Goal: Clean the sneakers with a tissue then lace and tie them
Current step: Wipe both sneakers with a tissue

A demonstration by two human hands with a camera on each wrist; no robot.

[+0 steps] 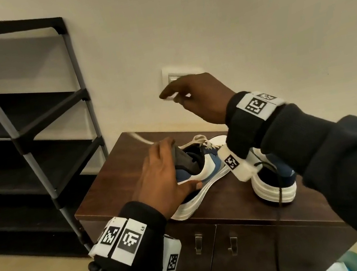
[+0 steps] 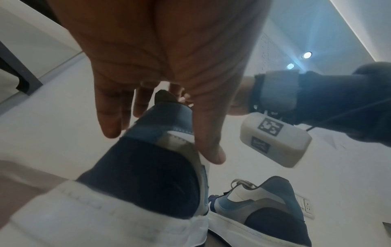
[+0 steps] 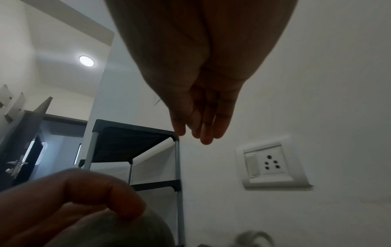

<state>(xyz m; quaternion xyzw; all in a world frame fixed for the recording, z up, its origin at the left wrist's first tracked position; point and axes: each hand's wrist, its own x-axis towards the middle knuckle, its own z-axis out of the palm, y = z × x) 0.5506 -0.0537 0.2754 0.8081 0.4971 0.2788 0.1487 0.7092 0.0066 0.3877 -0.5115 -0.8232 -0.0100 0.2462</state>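
Head view: two blue-and-white sneakers sit on the dark wooden counter, the landmark for all positions here. The left hand clasps the near sneaker at its heel and collar, fingers holding the tongue up, apparently to steady the shoe and expose the eyelets. The right hand is raised above the counter's far edge, pinching something small and white, probably the lace end drawn taut; the item itself is blurred. The second sneaker stands toward the counter's right side. Left wrist view: the thumb presses the shoe's side panel, confirming the clasp. Right wrist view: the fingers lie close together and nearly straight; whether they hold the lace cannot be told here.
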